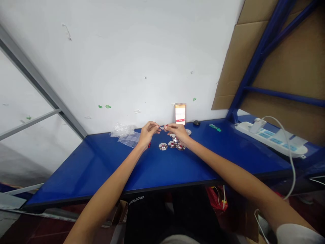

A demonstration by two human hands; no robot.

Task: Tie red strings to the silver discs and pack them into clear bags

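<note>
My left hand (149, 133) and my right hand (177, 131) meet above the far part of the blue table, both closed in a pinch. Between their fingertips is a tiny silvery piece (161, 128), too small to name. A spot of red shows at the right fingertips. Below and beside my right hand lie several shiny round metal discs with domed middles, such as one disc (163, 146) at the left; some have red centres. Small red pieces (149, 145) lie partly hidden by my left hand.
Clear plastic bags (127, 135) lie left of my hands. A phone (180, 114) leans upright on the wall. Behind the discs sit a round black object (196, 123) and a green item (215, 127). A white power strip (271, 139) with a cable is at the right.
</note>
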